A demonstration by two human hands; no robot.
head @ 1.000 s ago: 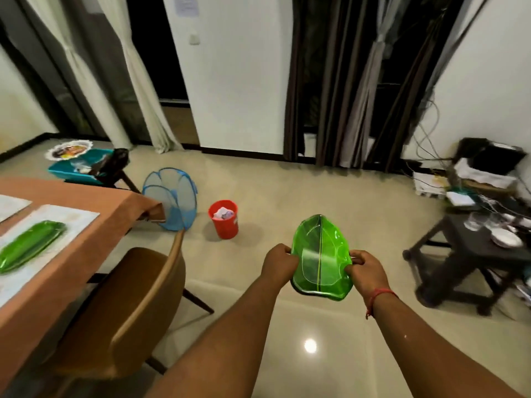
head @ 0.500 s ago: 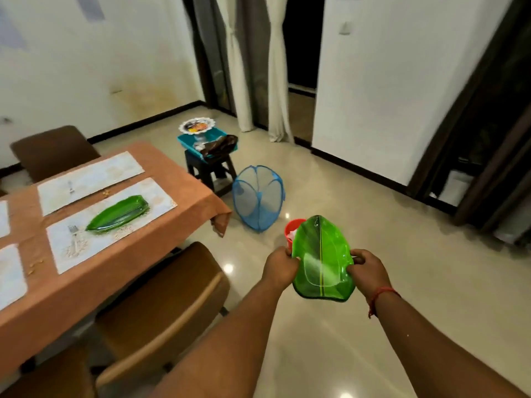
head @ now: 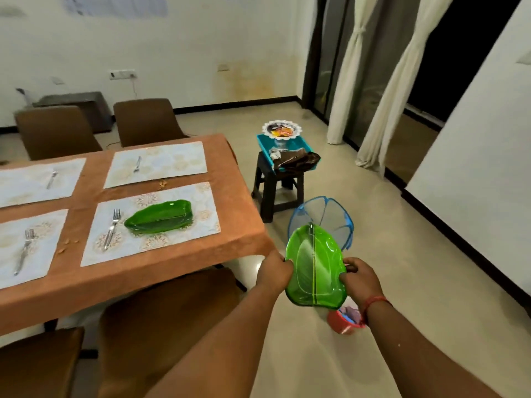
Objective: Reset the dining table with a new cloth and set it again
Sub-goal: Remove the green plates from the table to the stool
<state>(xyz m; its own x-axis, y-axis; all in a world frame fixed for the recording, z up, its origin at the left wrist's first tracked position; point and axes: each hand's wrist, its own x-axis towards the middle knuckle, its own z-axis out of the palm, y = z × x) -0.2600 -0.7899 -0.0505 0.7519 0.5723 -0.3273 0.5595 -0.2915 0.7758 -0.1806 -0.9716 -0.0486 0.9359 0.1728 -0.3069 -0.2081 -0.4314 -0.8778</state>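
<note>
A green leaf-shaped plate (head: 314, 268) is held in front of me, just off the table's near right corner. My left hand (head: 273, 272) grips its left rim and my right hand (head: 360, 280) grips its right rim. The dining table (head: 230, 231) wears an orange-brown cloth with several pale placemats. A second green leaf plate (head: 158, 216) lies on the nearest right placemat (head: 201, 214), with a fork (head: 111, 228) beside it. Forks lie on the other mats too.
Brown chairs stand at the near side (head: 172, 326) and far side (head: 146, 122) of the table. A dark stool (head: 275, 185) carries a teal tray (head: 287, 145) with a white dish. A blue mesh basket (head: 324, 216) and a red bucket (head: 344, 320) sit on the floor.
My view has swung left, bringing the table closer and fuller into sight. Both hands keep the same hold on the green plate, which is now near the table's corner.
</note>
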